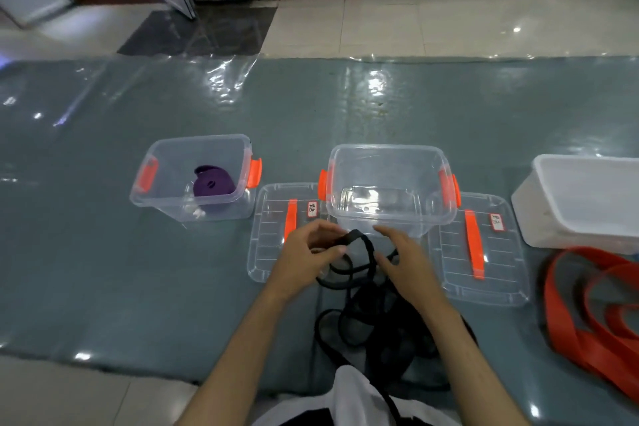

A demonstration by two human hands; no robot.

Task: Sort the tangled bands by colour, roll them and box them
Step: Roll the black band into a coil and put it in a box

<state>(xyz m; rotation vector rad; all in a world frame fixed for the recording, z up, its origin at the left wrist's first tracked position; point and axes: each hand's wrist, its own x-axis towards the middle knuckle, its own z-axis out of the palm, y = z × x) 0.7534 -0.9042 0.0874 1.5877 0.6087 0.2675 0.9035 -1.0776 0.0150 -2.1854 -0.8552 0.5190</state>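
A tangled black band (366, 318) lies in a heap on the grey-green mat in front of me. My left hand (307, 257) pinches one end of it, lifted just before the middle clear box (390, 183), which holds nothing. My right hand (404, 259) is beside it with fingers curled among the black loops; whether it grips a strand I cannot tell. A rolled purple band (211, 183) sits inside the left clear box (193, 176). Loose red-orange bands (594, 308) lie on the mat at the right.
Two clear lids with orange handles lie flat: the left lid (276, 235) and the right lid (484, 252), either side of the middle box. A white tub (587, 197) stands at the far right. Tiled floor lies beyond the mat (103, 252).
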